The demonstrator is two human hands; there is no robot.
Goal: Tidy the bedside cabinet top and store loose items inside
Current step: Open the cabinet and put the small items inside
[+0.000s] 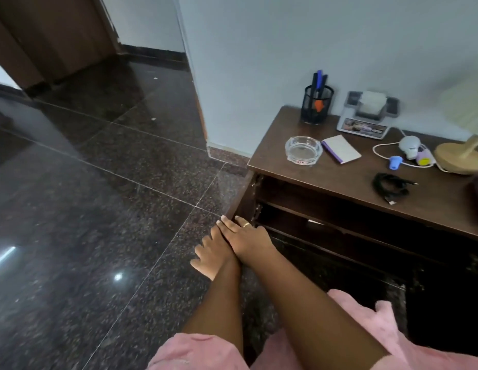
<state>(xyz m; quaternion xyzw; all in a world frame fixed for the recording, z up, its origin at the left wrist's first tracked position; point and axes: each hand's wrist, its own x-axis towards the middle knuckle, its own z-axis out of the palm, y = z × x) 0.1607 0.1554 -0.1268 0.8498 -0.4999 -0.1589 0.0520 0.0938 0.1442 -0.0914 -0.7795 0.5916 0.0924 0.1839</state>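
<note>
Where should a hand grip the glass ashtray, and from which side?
Probably by its thick rim, from above: the ashtray lies flat and low near the cabinet's front left corner, so thumb and fingers can pinch opposite walls. The notepad lies close on its right; the left side is freer.

Dark polished floor (pixel 99 209), pale wall (pixel 286 49), brown door (pixel 54 30).

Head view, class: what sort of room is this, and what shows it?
Likely a hotel bedroom: a wooden bedside cabinet against the wall carries a lamp, glass ashtray, notepad and tissue box.
</note>
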